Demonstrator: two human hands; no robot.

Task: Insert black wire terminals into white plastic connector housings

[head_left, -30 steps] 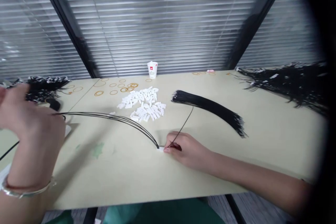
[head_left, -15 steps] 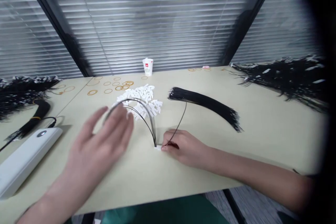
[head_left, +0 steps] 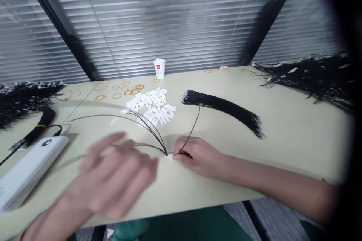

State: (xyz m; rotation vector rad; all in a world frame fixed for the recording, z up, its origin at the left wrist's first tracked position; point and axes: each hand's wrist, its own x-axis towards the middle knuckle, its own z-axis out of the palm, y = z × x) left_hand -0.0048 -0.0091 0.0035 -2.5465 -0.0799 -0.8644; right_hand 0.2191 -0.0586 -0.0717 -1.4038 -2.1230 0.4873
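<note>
Pinched in my right hand [head_left: 195,156] is a small white connector [head_left: 169,156] just above the tabletop, near the front middle. Several thin black wires [head_left: 151,130] fan out from its left end, arching up and to the left. One more wire rises from my right fingers toward the black wire bundle [head_left: 223,107]. My left hand [head_left: 118,177] is blurred by motion, left of the connector; a wire passes behind its fingers, and whether it grips anything is unclear. Behind the wires is a pile of white connectors [head_left: 154,105].
A white power bank [head_left: 31,173] and a tied black bundle [head_left: 42,124] lie at the left. Rubber bands [head_left: 135,89] and a paper cup [head_left: 160,69] are at the back. Heaps of black wires lie at far left [head_left: 25,101] and far right [head_left: 316,75].
My left hand has moved down and to the right. The wires, bunched in an arch by its fingers before, have spread out to the left. My right hand has stayed nearly in place.
</note>
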